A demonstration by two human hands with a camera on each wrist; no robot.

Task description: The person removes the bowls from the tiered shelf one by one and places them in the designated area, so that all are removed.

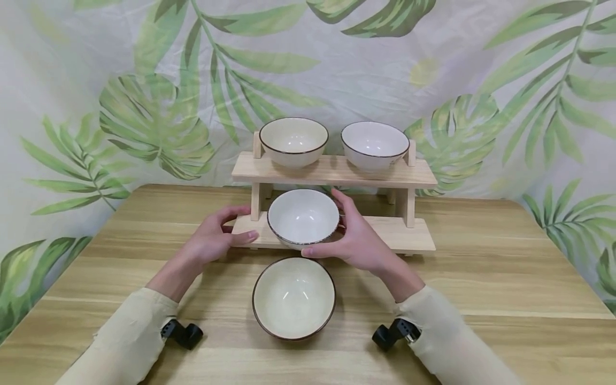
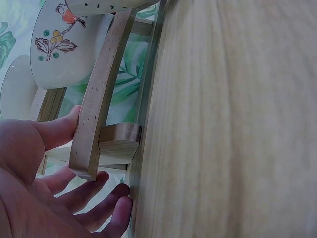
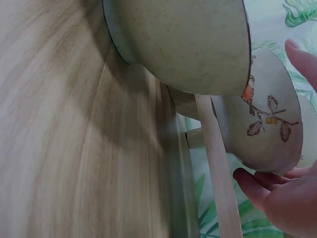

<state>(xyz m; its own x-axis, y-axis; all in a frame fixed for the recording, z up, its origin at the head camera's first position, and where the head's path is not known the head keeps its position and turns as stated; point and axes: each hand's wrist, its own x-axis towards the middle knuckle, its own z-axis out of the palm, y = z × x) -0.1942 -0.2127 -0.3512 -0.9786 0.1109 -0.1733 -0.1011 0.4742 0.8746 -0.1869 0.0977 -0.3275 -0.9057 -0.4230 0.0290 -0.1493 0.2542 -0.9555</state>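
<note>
A white bowl (image 1: 303, 216) with a dark rim stands on the lower board of a two-tier wooden rack (image 1: 385, 232). My right hand (image 1: 361, 240) holds its right side, thumb at the front and fingers behind; the right wrist view shows fingertips near the base of this bowl (image 3: 270, 124), which bears a painted branch. At the lower board's left end, my left hand (image 1: 212, 238) has its thumb on the wood and its other fingers curved round the far side. In the left wrist view, the hand (image 2: 39, 183) grips the board (image 2: 96, 99).
A cream bowl (image 1: 293, 299) with a brown rim stands on the wooden table (image 1: 481, 299) in front of the rack. Another cream bowl (image 1: 293, 141) and a white bowl (image 1: 375, 144) occupy the upper board. Behind hangs a leaf-patterned cloth (image 1: 361, 69).
</note>
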